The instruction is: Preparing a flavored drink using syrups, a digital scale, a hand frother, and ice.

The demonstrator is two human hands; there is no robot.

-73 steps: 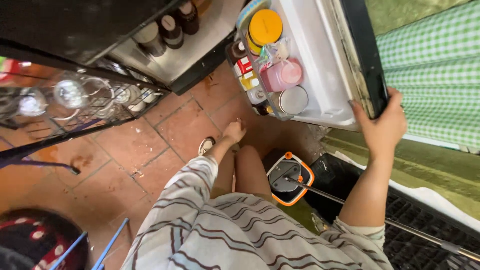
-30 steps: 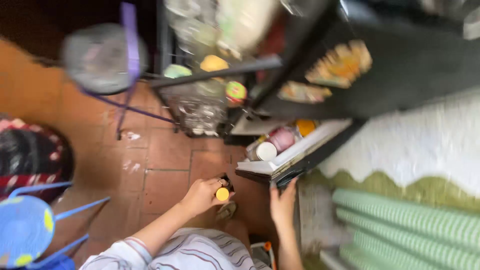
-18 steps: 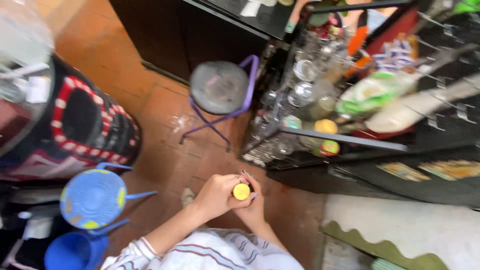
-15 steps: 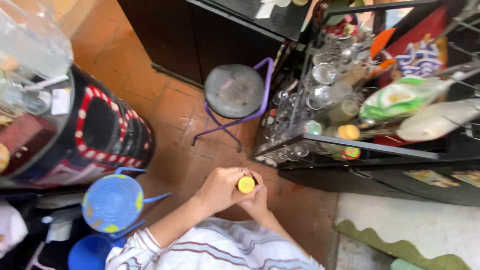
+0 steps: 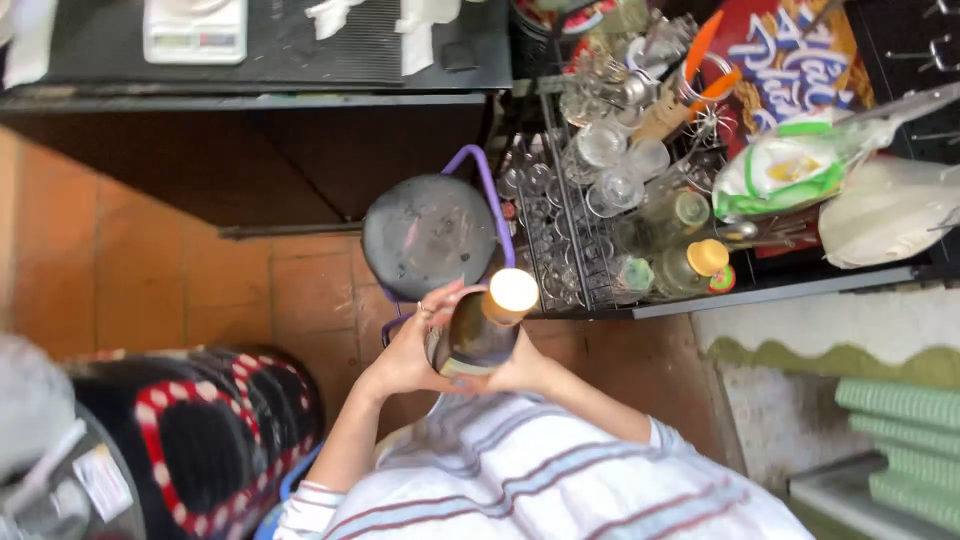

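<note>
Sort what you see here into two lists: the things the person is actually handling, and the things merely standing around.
In hand:
- bottle with a yellow cap
- left hand, wrapped round the bottle's side
- right hand, under the bottle

Standing around:
- round stool with purple frame
- wire rack of glasses
- yellow-capped bottle on the rack
- white scale

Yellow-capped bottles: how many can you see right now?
2. One bottle is held in both hands, the left hand and the right hand, above the stool. The other bottle lies in the wire rack. More may be hidden among the glasses.
</note>
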